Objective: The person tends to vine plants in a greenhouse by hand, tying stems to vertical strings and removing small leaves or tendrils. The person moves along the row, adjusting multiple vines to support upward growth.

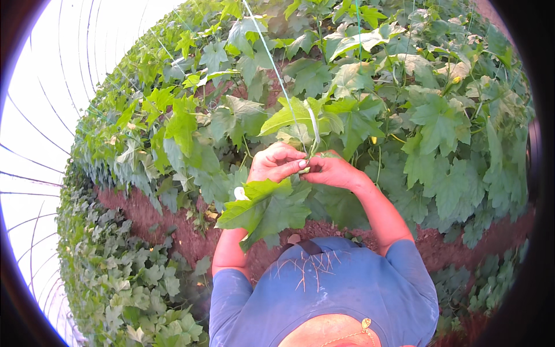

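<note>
My left hand [278, 162] and my right hand [330, 171] meet at a climbing plant's green stem, close to the lower end of a taut pale twine [277, 71]. The left thumb and fingers pinch at the stem and twine. The right fingers are closed on the stem from the other side; the exact grip is partly hidden. A whitish strip or tendril [313, 123] stands just above the fingers. One large lobed leaf [271, 212] hangs below my left hand, over the forearm. Near that wrist is a small white curled object [240, 194], its kind unclear.
Dense rows of leafy vines [446, 126] spread ahead and to both sides, with several strings rising from them. Reddish soil [147, 221] shows between the front row and lower plants [143, 286]. Curved greenhouse ribs [32, 180] line the left.
</note>
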Demonstrator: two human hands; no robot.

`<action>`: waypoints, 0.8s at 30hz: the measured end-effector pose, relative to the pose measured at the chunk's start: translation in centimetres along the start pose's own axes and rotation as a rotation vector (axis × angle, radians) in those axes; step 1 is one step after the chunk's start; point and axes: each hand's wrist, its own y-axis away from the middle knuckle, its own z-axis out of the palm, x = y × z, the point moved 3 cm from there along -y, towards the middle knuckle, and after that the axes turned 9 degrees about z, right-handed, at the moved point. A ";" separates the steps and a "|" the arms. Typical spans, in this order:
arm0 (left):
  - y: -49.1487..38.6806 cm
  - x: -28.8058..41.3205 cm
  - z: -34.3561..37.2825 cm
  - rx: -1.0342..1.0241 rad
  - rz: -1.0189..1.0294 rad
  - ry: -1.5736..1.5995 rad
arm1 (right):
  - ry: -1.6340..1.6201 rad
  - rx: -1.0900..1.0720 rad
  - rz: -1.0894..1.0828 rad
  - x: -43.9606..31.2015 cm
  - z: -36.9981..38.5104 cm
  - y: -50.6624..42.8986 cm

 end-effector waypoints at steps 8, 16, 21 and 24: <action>1.2 0.3 1.7 0.018 -0.114 0.022 | -0.118 -0.069 -0.113 0.7 -0.8 1.1; 2.2 0.7 2.2 0.154 -0.071 0.096 | -0.564 0.245 0.013 0.6 -2.2 1.1; 1.5 0.8 2.7 0.260 -0.149 0.314 | -0.682 0.155 -0.158 -3.2 -2.4 0.5; 1.1 1.1 1.7 0.189 -0.179 0.371 | -0.671 -0.015 -0.192 -5.6 -1.8 0.8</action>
